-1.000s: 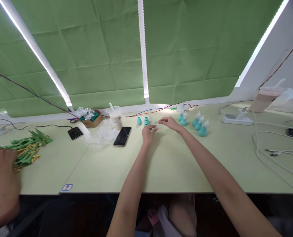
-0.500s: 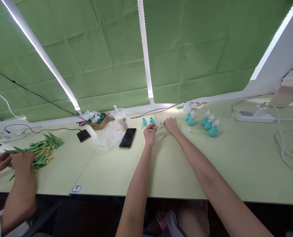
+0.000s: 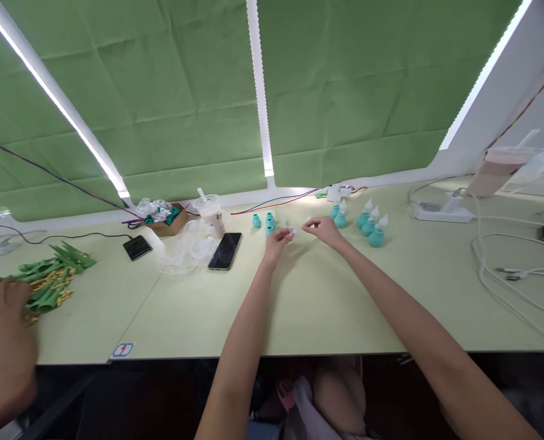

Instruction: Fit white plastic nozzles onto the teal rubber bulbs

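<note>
My left hand [image 3: 278, 243] is closed in a pinch on a small translucent white piece [image 3: 292, 231]. Close behind and left of it stand small teal bulbs without tips, one [image 3: 256, 220] a little apart from the others [image 3: 270, 217]. Just to the right, my right hand [image 3: 323, 230] has thumb and forefinger pressed together; whatever is between them is too small to make out. Beyond its fingers a pale tip [image 3: 308, 218] shows faintly. Several teal bulbs with white pointed tips [image 3: 377, 234] stand upright to the right of my right hand.
Left of my hands lie a phone [image 3: 225, 251], crumpled clear plastic [image 3: 187, 247], a drink cup [image 3: 211, 215] and a small cardboard box [image 3: 166, 227]. A co-worker's hand [image 3: 3, 299] rests by green pieces [image 3: 52, 275] at far left. A power strip [image 3: 441, 212] and cables are right.
The view has swung right, so the table's things sit further left. My right fingers are now more extended in their pinch. A teal bulb beside my left hand shows more fully.
</note>
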Motion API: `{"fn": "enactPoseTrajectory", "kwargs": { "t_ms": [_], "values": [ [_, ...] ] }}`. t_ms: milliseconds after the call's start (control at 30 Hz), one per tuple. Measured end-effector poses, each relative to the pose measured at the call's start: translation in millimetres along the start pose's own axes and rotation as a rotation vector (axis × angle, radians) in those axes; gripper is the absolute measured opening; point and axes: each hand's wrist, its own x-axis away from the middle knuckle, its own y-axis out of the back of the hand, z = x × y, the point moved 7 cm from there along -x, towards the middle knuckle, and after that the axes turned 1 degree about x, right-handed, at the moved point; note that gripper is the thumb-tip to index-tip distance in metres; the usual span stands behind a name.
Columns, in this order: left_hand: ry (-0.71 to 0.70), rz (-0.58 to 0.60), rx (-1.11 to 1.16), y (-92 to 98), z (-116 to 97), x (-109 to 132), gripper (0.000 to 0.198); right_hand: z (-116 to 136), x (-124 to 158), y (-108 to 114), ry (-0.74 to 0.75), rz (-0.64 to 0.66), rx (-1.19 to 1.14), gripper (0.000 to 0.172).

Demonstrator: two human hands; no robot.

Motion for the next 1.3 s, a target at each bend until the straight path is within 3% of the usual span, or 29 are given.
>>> {"fn": "enactPoseTrajectory", "kwargs": {
  "t_ms": [133, 233, 367, 500, 667, 967, 1067, 1167, 1300],
  "values": [
    [0.019, 0.004, -0.024, -1.5, 5.6, -0.3, 0.041, -7.3, 24.5, 22.6, -0.016, 0.0, -0.011, 0.02],
    [-0.004, -0.053, 0.003, 8.6, 4.5, -2.5, 0.042, -12.4, 37.3, 17.9, -0.04, 0.073, 0.059, 0.017],
    [-0.021, -0.137, 0.018, 24.1, 1.4, -3.8, 0.04, -8.6, 42.6, 0.3, 0.048, 0.089, 0.126, 0.014],
    [-0.03, -0.181, 0.002, 30.5, -0.6, -3.9, 0.04, -3.9, 28.9, -20.5, 0.134, 0.056, 0.309, 0.027],
    [-0.017, -0.186, -0.034, 30.3, 0.4, -5.8, 0.037, -6.3, 0.5, -37.5, 0.139, 0.01, 0.608, 0.021],
    [-0.047, -0.157, -0.022, 26.2, 1.5, -8.9, 0.035, -9.2, -10.6, -45.1, 0.117, 0.033, 0.61, 0.028],
    [-0.022, -0.137, 0.025, 21.8, 3.6, -8.5, 0.037, 0.1, -7.7, -33.0, 0.109, -0.052, 0.465, 0.024],
    [0.025, -0.091, 0.078, 11.5, 8.8, -6.2, 0.04, 1.5, 3.6, -12.1, 0.016, -0.173, 0.077, 0.022],
    [0.086, 0.083, 0.131, -13.6, 17.5, 0.2, 0.037, 4.4, 29.7, 1.3, 0.003, -0.172, -0.39, 0.026]
  ]
}}
